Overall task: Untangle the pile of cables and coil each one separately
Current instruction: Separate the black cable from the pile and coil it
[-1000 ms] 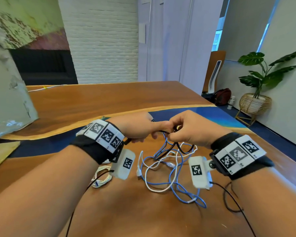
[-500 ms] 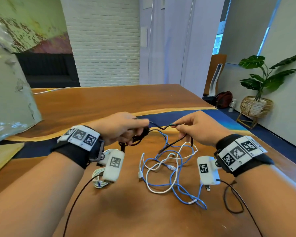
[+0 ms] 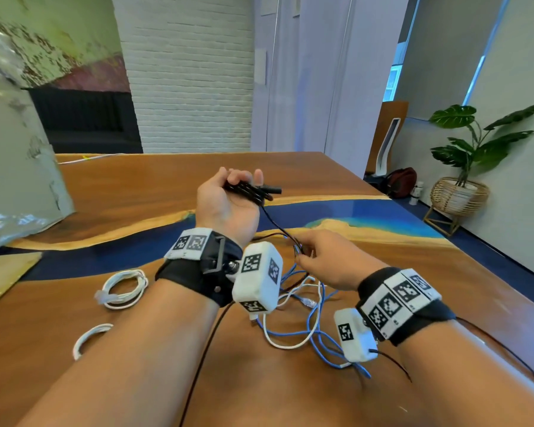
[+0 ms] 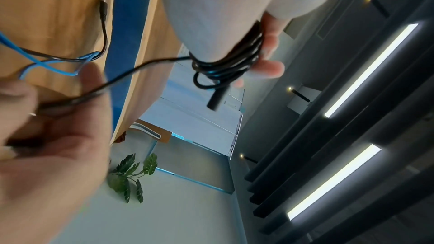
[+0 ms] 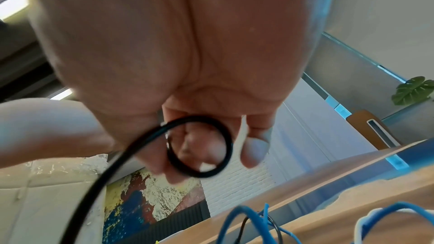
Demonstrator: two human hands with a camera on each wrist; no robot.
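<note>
Head view: the left hand (image 3: 228,204), raised at centre frame with the palm turned up, has its fingers curled round several turns of the black cable (image 3: 248,190), whose plug end projects to the right of the fingers. One strand runs down and right to the right hand (image 3: 327,260), which pinches it just above the tangle of blue cable (image 3: 318,340) and white cable (image 3: 285,345) lying on the wooden table (image 3: 136,192). A coiled white cable (image 3: 122,289) lies at left centre; a smaller white loop (image 3: 88,339) lies below it. Both wristbands carry square black-and-white coded markers; no readable text or brand is visible. Left wrist view: the black coil (image 4: 232,62) is wrapped round the left fingers (image 4: 267,66) at upper centre; the blurred right hand (image 4: 47,136) at lower left holds the outgoing strand. Right wrist view: a black loop (image 5: 199,146) crosses the curled right fingers (image 5: 254,149) at centre; blue cable (image 5: 237,218) lies at the bottom edge.
</note>
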